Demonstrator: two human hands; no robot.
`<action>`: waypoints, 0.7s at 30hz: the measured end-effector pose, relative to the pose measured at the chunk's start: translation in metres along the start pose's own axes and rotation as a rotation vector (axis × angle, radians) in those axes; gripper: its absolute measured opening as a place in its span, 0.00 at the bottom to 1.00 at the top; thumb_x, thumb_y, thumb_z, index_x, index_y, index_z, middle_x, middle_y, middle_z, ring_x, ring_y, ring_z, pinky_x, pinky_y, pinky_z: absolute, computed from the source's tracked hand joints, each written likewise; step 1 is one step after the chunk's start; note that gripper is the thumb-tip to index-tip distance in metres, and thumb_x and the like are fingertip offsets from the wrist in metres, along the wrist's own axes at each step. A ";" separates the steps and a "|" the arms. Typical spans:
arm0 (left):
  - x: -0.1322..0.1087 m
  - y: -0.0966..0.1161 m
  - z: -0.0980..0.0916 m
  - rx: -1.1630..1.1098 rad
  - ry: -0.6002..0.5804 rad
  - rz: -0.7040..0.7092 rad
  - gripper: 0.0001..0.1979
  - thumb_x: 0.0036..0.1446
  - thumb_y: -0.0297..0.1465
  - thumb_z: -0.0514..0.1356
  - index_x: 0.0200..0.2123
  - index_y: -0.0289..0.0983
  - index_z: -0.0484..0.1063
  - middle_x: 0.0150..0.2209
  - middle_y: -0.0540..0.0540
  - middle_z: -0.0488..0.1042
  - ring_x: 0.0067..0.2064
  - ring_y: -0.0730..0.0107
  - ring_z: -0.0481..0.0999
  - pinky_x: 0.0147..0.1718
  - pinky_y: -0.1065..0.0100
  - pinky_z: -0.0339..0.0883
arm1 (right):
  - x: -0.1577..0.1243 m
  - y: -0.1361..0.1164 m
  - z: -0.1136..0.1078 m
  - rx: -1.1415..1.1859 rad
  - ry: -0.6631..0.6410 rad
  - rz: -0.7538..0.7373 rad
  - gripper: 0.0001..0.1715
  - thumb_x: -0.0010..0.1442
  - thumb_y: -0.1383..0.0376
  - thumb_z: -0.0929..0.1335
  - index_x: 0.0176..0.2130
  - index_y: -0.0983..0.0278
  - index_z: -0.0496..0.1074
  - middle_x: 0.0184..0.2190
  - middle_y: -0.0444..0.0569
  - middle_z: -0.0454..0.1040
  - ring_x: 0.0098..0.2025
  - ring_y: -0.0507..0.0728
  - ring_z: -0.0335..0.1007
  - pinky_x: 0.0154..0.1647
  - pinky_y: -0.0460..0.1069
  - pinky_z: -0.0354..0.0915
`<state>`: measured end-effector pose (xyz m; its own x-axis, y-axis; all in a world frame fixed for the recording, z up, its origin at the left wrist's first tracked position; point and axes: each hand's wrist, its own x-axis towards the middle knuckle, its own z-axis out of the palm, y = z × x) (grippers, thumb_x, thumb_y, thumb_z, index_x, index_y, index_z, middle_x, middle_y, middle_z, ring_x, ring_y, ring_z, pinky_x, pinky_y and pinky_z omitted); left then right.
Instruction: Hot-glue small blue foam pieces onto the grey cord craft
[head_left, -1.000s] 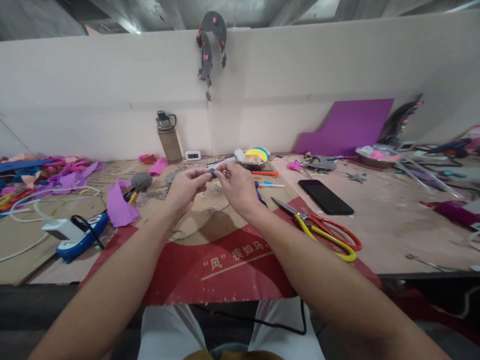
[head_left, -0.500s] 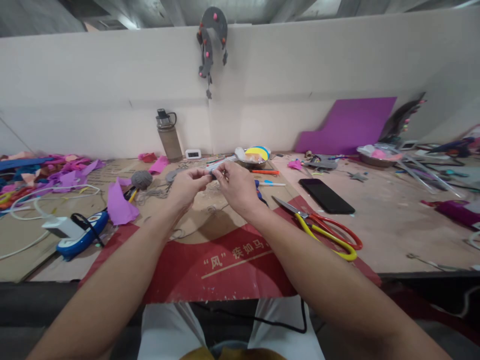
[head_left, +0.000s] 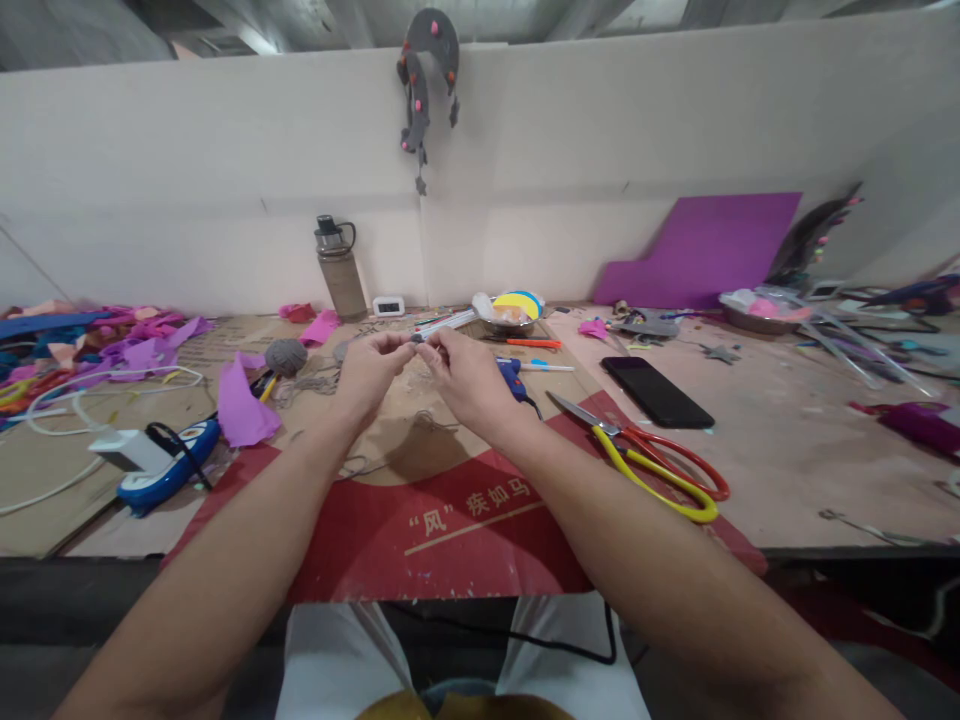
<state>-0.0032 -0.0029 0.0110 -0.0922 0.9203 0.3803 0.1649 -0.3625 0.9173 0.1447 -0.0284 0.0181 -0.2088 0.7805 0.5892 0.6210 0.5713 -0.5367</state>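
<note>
Pinching a small dark-grey piece (head_left: 417, 339) in closed grips above the flat red-and-brown printed sheet (head_left: 352, 550), the left hand (head_left: 373, 375) and right hand (head_left: 469, 385) could drop it if either slackens on so little material.

Left fingers (head_left: 393, 344) and right fingers (head_left: 437, 350) pinch a small grey piece (head_left: 416, 338).

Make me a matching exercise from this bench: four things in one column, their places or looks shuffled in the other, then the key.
Things:
1. small grey piece
2. scissors
3. bottle
4. phone

Descriptions:
A. lying flat, black
B. one red handle, one yellow
C. at the fingertips of the left hand and right hand
D. standing before the wall

Pairs: 1-C, 2-B, 3-D, 4-A
</note>
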 end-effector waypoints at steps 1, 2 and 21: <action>0.002 -0.001 -0.001 -0.026 0.041 -0.007 0.08 0.44 0.32 0.66 0.28 0.33 0.76 0.24 0.51 0.71 0.23 0.79 0.61 0.23 0.73 0.53 | -0.001 -0.001 0.002 0.004 -0.030 0.003 0.15 0.66 0.60 0.60 0.37 0.64 0.71 0.32 0.49 0.74 0.33 0.53 0.66 0.33 0.47 0.55; 0.004 -0.002 -0.002 -0.059 0.072 -0.014 0.08 0.43 0.32 0.66 0.28 0.34 0.76 0.24 0.51 0.71 0.22 0.80 0.62 0.22 0.74 0.53 | -0.003 -0.002 0.004 0.000 -0.059 0.015 0.14 0.66 0.62 0.59 0.38 0.64 0.71 0.33 0.49 0.75 0.33 0.53 0.66 0.33 0.47 0.55; 0.021 0.011 -0.025 -0.649 0.161 -0.164 0.01 0.56 0.23 0.58 0.33 0.33 0.69 0.26 0.47 0.76 0.22 0.80 0.73 0.22 0.79 0.69 | 0.007 0.009 -0.024 -0.191 -0.506 0.106 0.18 0.63 0.61 0.61 0.32 0.65 0.75 0.29 0.50 0.77 0.30 0.53 0.67 0.30 0.46 0.55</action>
<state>-0.0278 0.0085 0.0323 -0.2191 0.9556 0.1972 -0.4803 -0.2815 0.8307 0.1673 -0.0243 0.0319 -0.4461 0.8826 0.1485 0.7743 0.4638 -0.4305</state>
